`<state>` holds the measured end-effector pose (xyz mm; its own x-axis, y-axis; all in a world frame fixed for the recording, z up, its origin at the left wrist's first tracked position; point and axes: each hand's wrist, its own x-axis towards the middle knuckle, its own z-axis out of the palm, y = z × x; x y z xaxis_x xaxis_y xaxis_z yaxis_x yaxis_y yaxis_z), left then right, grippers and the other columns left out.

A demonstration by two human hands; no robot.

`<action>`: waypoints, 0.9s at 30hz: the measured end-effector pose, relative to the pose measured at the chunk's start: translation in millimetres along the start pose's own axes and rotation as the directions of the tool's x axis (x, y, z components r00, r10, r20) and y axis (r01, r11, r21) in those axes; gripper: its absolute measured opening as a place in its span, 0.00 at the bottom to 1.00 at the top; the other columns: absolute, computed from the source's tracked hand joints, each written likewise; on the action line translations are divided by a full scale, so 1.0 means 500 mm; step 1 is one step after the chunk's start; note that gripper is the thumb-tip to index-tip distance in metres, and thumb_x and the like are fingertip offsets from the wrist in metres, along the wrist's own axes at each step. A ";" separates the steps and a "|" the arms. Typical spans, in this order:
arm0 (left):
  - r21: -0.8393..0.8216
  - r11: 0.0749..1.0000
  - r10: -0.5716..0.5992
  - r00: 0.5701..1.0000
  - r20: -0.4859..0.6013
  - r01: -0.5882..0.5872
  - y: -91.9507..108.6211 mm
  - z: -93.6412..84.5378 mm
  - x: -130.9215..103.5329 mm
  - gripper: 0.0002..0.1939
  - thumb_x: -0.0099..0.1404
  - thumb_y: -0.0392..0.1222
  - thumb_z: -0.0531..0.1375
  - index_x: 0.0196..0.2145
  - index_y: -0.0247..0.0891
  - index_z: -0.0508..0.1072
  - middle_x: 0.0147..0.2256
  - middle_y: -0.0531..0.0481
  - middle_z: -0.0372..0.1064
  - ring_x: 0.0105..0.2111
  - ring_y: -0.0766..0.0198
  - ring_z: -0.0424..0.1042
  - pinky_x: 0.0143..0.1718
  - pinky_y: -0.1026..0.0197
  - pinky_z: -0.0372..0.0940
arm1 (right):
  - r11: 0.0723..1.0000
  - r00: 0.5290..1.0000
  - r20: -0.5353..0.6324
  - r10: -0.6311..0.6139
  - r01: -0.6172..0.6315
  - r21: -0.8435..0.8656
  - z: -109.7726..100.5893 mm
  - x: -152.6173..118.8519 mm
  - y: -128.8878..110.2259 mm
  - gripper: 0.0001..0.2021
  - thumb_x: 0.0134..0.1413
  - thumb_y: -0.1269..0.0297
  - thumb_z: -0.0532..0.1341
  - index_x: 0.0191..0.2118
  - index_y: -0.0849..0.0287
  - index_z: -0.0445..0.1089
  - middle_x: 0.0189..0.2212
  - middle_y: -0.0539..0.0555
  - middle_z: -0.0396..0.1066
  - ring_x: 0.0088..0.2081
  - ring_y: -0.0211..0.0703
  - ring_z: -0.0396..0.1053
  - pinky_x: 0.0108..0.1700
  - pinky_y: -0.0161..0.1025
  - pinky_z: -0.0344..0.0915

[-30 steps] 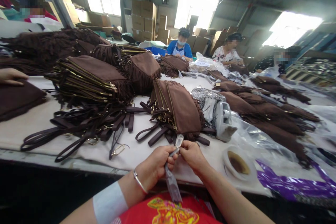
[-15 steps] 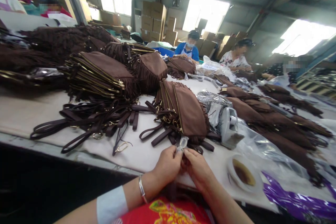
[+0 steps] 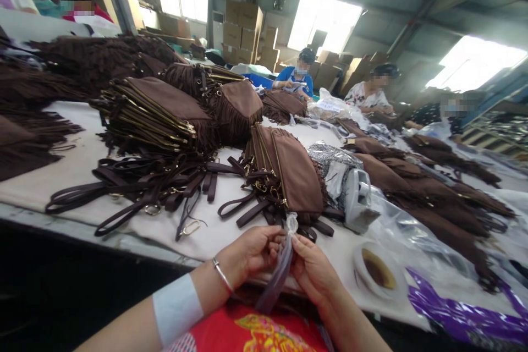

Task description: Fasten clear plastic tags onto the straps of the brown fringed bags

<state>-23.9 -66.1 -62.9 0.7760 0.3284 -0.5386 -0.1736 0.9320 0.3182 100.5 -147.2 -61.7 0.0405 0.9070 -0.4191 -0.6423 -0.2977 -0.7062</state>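
A dark strap in translucent plastic wrap [image 3: 277, 280] hangs between my hands, its pale wrapped ring end at the top by a brown fringed pouch [image 3: 303, 176]. My right hand [image 3: 313, 267] pinches the wrapped strap just under the ring. From the other side, my left hand [image 3: 259, 250] has its fingers curled, with the fingertips at the strap's upper left edge. That pouch is the front one of a stack with gold zippers and clips. Dark wrist straps [image 3: 256, 212] stick out below the stack. The lower end of the wrapped strap hangs over my red apron [image 3: 247, 333].
Left of the stack is a larger pouch pile [image 3: 157, 104] with loose straps [image 3: 124, 192]. To the right are a grey-white tape dispenser [image 3: 358, 203], a tape roll [image 3: 402, 286], purple plastic [image 3: 462, 313] and more brown pouches [image 3: 429, 203]. Several people sit across the table.
The wrapped strap now shows lengthwise between my hands, which have moved slightly apart. My left fingers have loosened and shifted left. At far left, a dark fringed pile has moved, baring white tabletop.
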 end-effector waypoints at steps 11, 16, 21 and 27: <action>0.777 0.527 0.709 0.683 -0.179 -0.344 -0.017 0.017 -0.027 0.09 0.56 0.43 0.60 0.23 0.34 0.71 0.19 0.54 0.65 0.20 0.69 0.61 0.22 0.67 0.54 | 0.998 0.999 -0.051 0.001 -0.004 -0.068 0.005 -0.016 0.013 0.16 0.44 0.60 0.70 0.38 0.61 0.70 0.31 0.56 0.77 0.29 0.43 0.73 0.34 0.41 0.69; 0.947 0.150 0.815 0.578 0.044 -0.283 -0.017 0.030 -0.037 0.10 0.59 0.40 0.57 0.25 0.34 0.75 0.25 0.48 0.72 0.27 0.63 0.69 0.30 0.63 0.60 | 0.896 0.956 -0.213 -0.201 0.092 -0.435 0.007 -0.006 0.014 0.13 0.44 0.57 0.67 0.28 0.60 0.66 0.20 0.46 0.67 0.21 0.35 0.64 0.24 0.33 0.61; 0.954 -0.248 0.816 0.493 0.300 -0.170 -0.029 0.037 -0.029 0.10 0.60 0.34 0.55 0.24 0.35 0.72 0.27 0.47 0.71 0.29 0.63 0.68 0.32 0.62 0.58 | 0.502 0.873 -0.119 -0.473 0.156 -0.851 0.008 -0.001 0.007 0.10 0.49 0.60 0.61 0.23 0.57 0.62 0.17 0.46 0.63 0.20 0.38 0.61 0.23 0.34 0.55; 0.924 -0.372 0.773 0.522 0.362 -0.090 -0.050 0.056 -0.027 0.12 0.64 0.34 0.53 0.24 0.37 0.69 0.26 0.48 0.67 0.28 0.64 0.65 0.30 0.62 0.56 | 0.170 0.755 0.072 -0.651 0.237 -0.957 -0.001 -0.003 0.004 0.08 0.51 0.65 0.58 0.23 0.58 0.63 0.22 0.50 0.66 0.26 0.40 0.61 0.29 0.36 0.56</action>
<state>-13.0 -98.2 -41.9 0.4902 0.8357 0.2475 0.5550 -0.5183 0.6506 99.2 -149.6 -62.7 0.3941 0.9004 0.1843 0.6326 -0.1203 -0.7651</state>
